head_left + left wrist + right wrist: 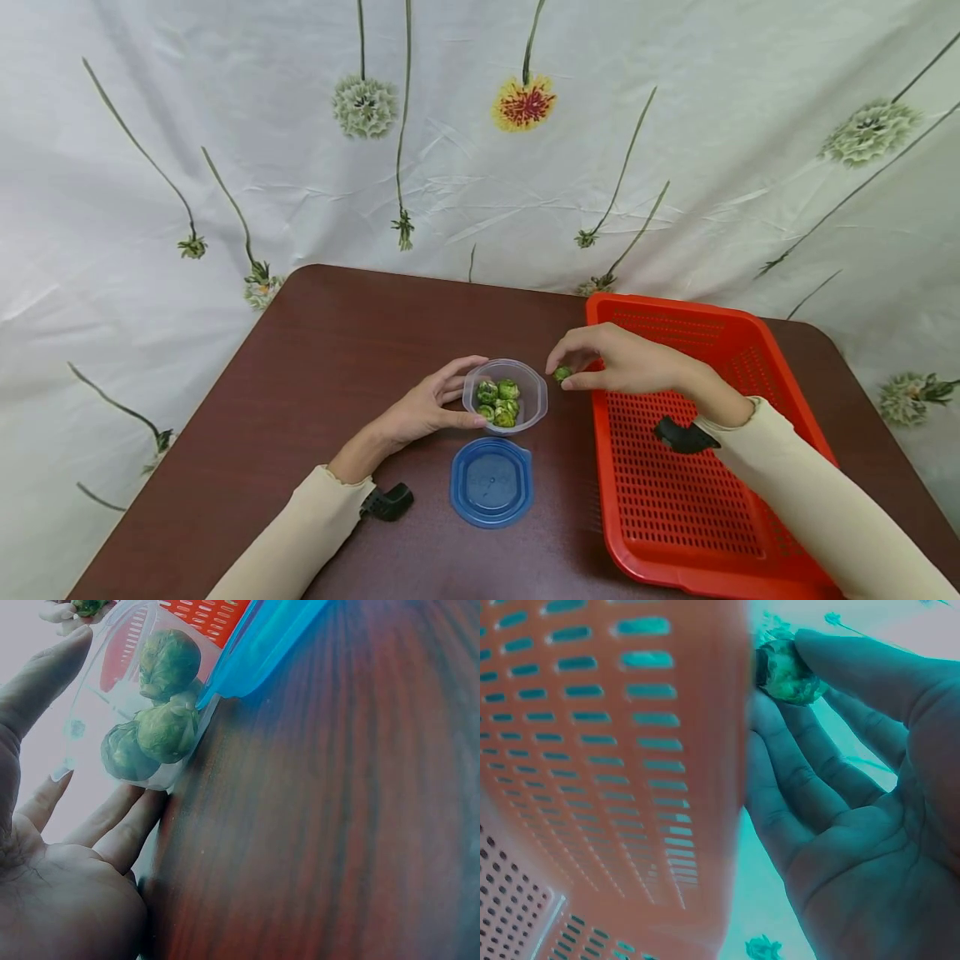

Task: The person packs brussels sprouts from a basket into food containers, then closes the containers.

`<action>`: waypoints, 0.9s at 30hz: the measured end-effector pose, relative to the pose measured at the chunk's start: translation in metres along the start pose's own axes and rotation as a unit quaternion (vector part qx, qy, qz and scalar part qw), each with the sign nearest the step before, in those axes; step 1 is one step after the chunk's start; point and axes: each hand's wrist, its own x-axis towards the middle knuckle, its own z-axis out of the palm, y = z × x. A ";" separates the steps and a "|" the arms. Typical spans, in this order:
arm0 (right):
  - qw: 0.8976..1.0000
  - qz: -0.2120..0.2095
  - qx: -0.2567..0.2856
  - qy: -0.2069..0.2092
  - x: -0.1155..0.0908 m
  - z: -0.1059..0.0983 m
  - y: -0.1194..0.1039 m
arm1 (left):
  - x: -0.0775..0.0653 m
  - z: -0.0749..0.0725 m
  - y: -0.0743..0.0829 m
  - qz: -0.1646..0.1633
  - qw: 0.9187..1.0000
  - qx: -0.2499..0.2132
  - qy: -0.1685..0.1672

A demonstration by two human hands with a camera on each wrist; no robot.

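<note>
A clear plastic container (534,402) with several Brussels sprouts (506,406) inside stands on the table. My left hand (415,410) holds its left side, thumb at the near side and fingers round the far side. In the left wrist view, those fingertips (127,829) touch the container's wall. Just right of the container, my right hand (626,364) pinches a single Brussels sprout (562,374) between thumb and fingers. The right wrist view shows this sprout (789,673) close to the basket's side. A blue lid (491,483) lies flat in front of the container.
A large red perforated basket (611,500) takes up the right side of the dark brown table (337,333), under my right forearm. Behind the table hangs a white cloth (457,175) printed with flowers.
</note>
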 end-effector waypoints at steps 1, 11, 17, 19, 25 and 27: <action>1.000 -0.002 -0.002 -0.002 0.002 0.002 0.000 | 0.000 0.000 0.000 -0.001 1.000 -0.001 0.000; 1.000 -0.012 -0.014 -0.001 0.016 0.019 -0.001 | 0.000 0.000 0.001 -0.006 1.000 -0.002 0.001; 0.999 -0.007 -0.021 0.024 0.019 0.026 -0.001 | -0.002 0.000 0.000 -0.005 1.000 0.003 0.002; 0.999 -0.009 -0.023 0.032 0.020 0.028 0.000 | -0.002 0.001 -0.002 -0.003 1.000 0.003 0.004; 0.999 -0.015 -0.031 0.038 0.022 0.031 0.002 | -0.003 0.001 -0.003 -0.005 1.000 0.001 0.007; 0.999 -0.015 -0.030 0.034 0.023 0.031 0.002 | -0.003 0.001 -0.003 -0.005 1.000 0.001 0.007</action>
